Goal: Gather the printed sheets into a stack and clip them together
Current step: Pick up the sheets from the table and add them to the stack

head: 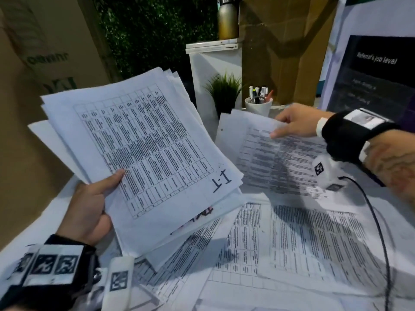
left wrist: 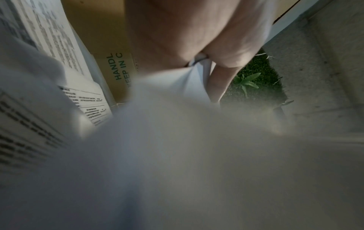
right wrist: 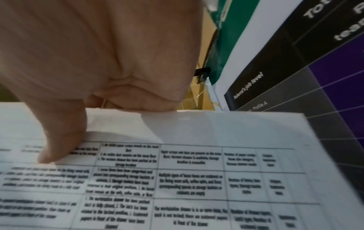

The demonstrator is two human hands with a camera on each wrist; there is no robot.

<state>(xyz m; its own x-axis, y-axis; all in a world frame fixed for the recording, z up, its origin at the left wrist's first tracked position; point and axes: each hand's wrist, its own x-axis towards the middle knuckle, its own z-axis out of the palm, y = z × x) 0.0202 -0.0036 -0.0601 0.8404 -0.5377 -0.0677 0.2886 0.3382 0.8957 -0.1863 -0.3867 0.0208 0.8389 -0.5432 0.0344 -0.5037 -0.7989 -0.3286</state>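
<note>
My left hand (head: 94,205) grips a fanned stack of printed sheets (head: 143,140) by its lower left edge, thumb on top, holding it tilted above the table. The top sheet carries a printed table and the handwritten mark "I.T". In the left wrist view, blurred paper (left wrist: 177,155) fills most of the frame under my left hand (left wrist: 197,46). My right hand (head: 294,123) pinches the far edge of another printed sheet (head: 269,153), thumb on top, fingers beneath. The right wrist view shows that thumb (right wrist: 61,140) pressing the sheet (right wrist: 177,179). No clip is visible.
Several more printed sheets (head: 292,243) lie scattered over the table. A white cup of pens (head: 258,104) and a small potted plant (head: 224,90) stand at the back. A dark poster board (head: 377,75) leans at the right, cardboard boxes (head: 33,63) at the left. A black cable (head: 379,232) crosses the papers.
</note>
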